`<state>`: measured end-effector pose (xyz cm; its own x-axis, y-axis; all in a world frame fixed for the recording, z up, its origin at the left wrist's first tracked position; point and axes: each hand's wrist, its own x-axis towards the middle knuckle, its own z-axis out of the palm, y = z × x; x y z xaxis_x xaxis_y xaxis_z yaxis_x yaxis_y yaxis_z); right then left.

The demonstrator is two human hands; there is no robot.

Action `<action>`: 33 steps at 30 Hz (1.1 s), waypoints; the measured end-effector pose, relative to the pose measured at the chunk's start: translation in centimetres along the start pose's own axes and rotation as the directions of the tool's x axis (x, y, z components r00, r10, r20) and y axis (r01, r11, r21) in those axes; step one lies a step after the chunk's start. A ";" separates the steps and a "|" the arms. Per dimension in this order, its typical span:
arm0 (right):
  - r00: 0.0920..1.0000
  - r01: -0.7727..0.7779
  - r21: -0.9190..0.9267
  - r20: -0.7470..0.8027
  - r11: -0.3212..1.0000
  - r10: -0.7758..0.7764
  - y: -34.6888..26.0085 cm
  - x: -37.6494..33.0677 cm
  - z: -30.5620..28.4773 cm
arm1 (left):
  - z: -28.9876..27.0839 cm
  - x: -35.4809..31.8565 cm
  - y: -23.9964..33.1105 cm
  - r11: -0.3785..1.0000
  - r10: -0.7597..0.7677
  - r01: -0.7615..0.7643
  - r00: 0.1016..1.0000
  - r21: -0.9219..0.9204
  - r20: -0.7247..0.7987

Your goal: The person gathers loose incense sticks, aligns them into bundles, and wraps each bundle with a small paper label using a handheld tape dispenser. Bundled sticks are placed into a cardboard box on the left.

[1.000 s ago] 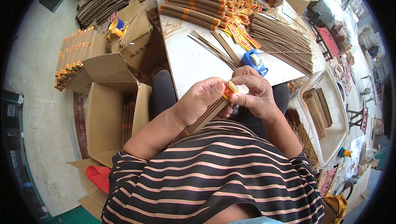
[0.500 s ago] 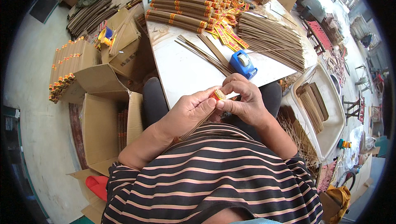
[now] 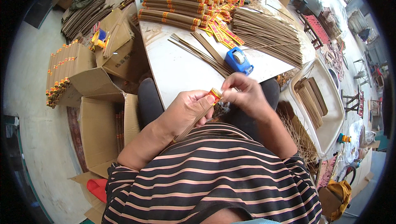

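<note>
My left hand (image 3: 185, 110) is closed around a bundle of incense sticks (image 3: 189, 130), its far end wrapped in a red and yellow paper band (image 3: 214, 94). The bundle slants back along my forearm to my striped shirt. Just right of the banded end, my right hand (image 3: 246, 95) has thumb and fingers drawn together, slightly blurred; whatever they pinch is too small to make out. Beyond my hands, a blue tape dispenser (image 3: 239, 61) stands near the edge of the white table (image 3: 173, 71). Some loose incense sticks (image 3: 202, 54) lie left of it.
Banded incense bundles (image 3: 173, 6) are stacked on the table, with red and yellow paper strips (image 3: 220, 34) and a fan of loose sticks (image 3: 268, 36) beside them. At left is an open cardboard box (image 3: 97, 131). A white tub (image 3: 335, 131) with sticks sits at right.
My right hand has drawn slightly away from the bundle's banded end, to the right. The left hand keeps its hold, and more of the band now shows. The whole view has shifted slightly.
</note>
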<state>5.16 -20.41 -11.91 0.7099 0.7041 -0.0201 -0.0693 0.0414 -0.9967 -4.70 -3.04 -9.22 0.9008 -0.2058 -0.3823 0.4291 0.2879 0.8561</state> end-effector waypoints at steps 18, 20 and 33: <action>0.862 -0.450 -0.150 -0.330 0.880 0.385 8.4 6.3 -12.5 | -2.8 18.6 1.0 0.988 -0.004 -0.002 0.999 -0.153 -0.040; 0.853 -0.461 -0.207 -0.372 0.863 0.367 8.1 6.4 -12.3 | -3.4 20.7 0.7 0.974 0.003 -0.016 0.998 -0.224 -0.056; 0.883 -0.158 0.433 -0.340 0.887 0.324 8.2 2.1 -11.8 | -5.0 23.7 -0.7 0.929 -0.110 0.093 0.994 -0.359 -0.027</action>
<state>14.39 -26.93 -21.07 0.8426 0.3943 -0.3668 -0.4776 0.2323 -0.8473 16.64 -3.46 -20.58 0.8496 -0.2110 -0.4834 0.5061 0.5842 0.6345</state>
